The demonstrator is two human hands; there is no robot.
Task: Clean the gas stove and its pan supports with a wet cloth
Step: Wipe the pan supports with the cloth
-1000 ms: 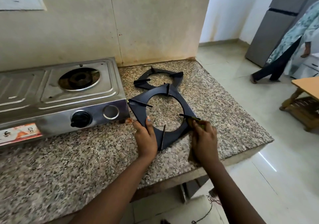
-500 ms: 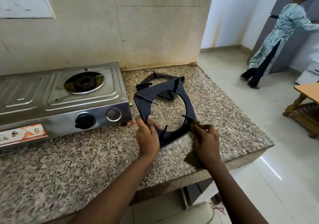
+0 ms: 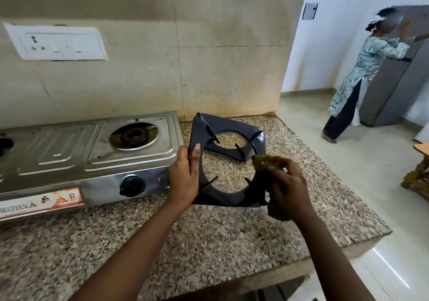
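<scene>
On a speckled granite counter (image 3: 209, 242) beside the steel gas stove (image 3: 92, 152), the left hand (image 3: 184, 177) grips a tilted pan support (image 3: 229, 196) while, at 3 o'clock, the right hand (image 3: 284, 182) clutches a green cloth (image 3: 262, 160), best wiped firmly along each prong.

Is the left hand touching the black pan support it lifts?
Touching. The head view shows the left hand holding the pan support at its left edge, thumb lying across the frame.
</scene>
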